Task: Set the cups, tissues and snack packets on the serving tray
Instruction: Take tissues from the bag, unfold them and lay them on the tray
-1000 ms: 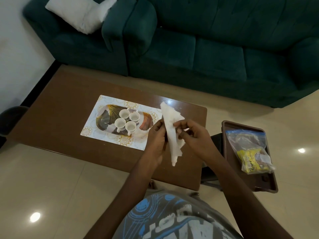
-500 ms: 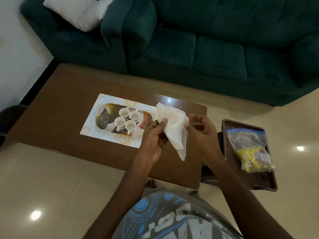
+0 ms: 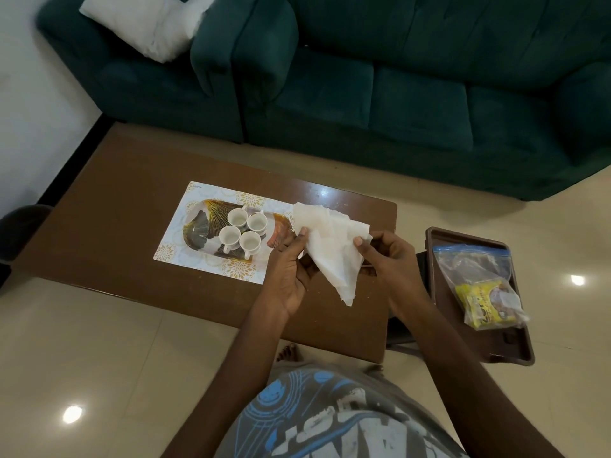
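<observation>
A white tissue hangs spread between both hands above the right half of the brown table. My left hand pinches its left edge and my right hand pinches its right edge. Left of the hands, several small white cups stand together on a patterned serving tray, which lies on a white placemat. A clear zip bag holding yellow snack packets lies on a dark brown tray to the right of the table.
A dark green sofa with a white cushion runs along the far side. A black bin stands at the left edge. The floor is glossy beige tile.
The tissue, bunched into a narrow vertical strip a second ago, has been pulled open wide as my hands moved apart.
</observation>
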